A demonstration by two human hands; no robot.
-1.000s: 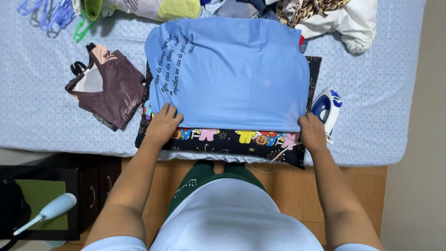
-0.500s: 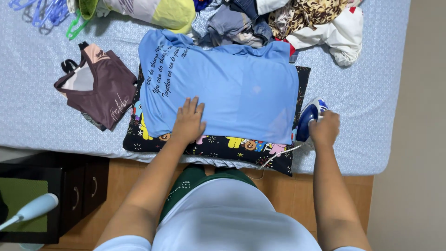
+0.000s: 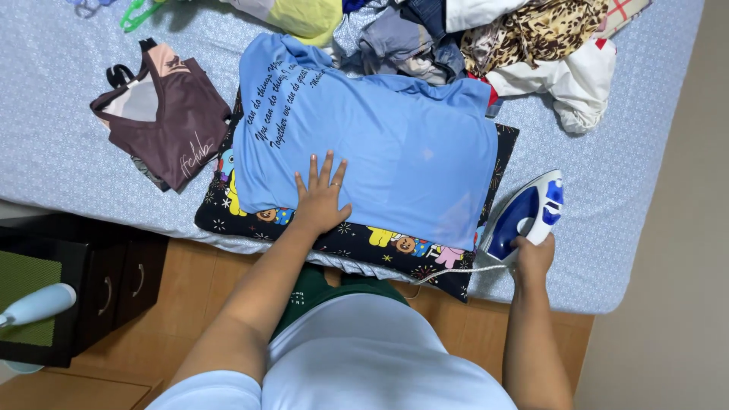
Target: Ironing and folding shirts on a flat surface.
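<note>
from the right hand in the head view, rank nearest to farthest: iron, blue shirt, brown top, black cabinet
1. iron: gripped by the right hand, bed's right side.
2. blue shirt: just left, under the left hand.
3. brown top: far left on the bed.
4. black cabinet: floor, far left.

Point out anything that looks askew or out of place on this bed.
The light blue T-shirt lies askew on the dark cartoon-print pillow, its collar end reaching the heap of unfolded clothes. The left hand presses it flat. The right hand grips a blue-and-white iron tipped off the bedsheet.
</note>
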